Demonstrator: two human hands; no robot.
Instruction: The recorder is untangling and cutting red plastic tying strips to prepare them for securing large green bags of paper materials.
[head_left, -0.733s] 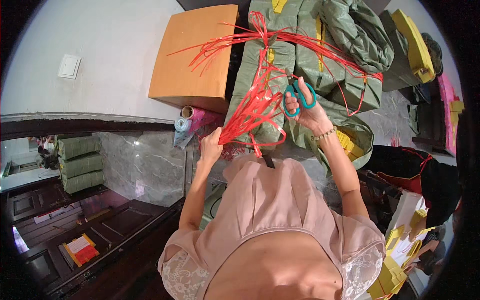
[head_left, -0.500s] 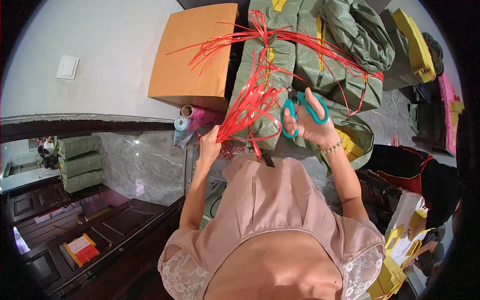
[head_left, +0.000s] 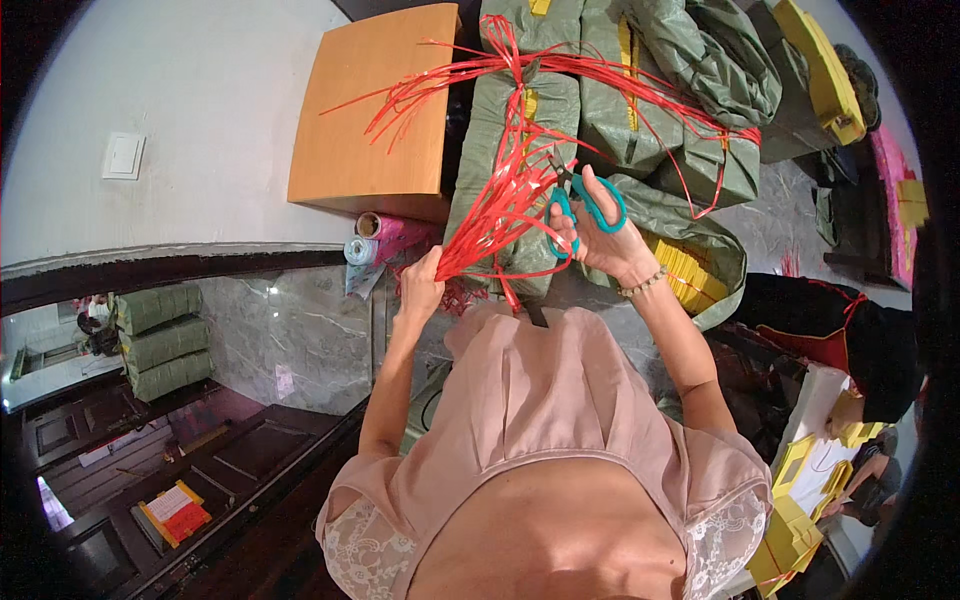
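My left hand (head_left: 422,283) is closed around the gathered near end of a bundle of red plastic strips (head_left: 490,225). From there the strips fan up and away over a green woven sack (head_left: 484,130). In my right hand (head_left: 615,250) is a pair of scissors (head_left: 607,212) with teal handles, fingers through the loops. The dark blades point up and left, slightly parted, close to the right edge of the strips. Whether a strip lies between them I cannot tell. Farther off, a knotted spread of red strips (head_left: 590,68) lies across the sacks.
An orange-brown wooden box (head_left: 375,110) stands against the wall at the far left, with rolls of plastic film (head_left: 368,226) below it. An open sack of yellow bundles (head_left: 690,275) sits right of my right hand. Dark carved wooden furniture (head_left: 215,470) fills the lower left.
My right hand has brought the scissors left and slightly down, closer to the red strips, and the blades show more fully. My left hand keeps its hold on the bundle.
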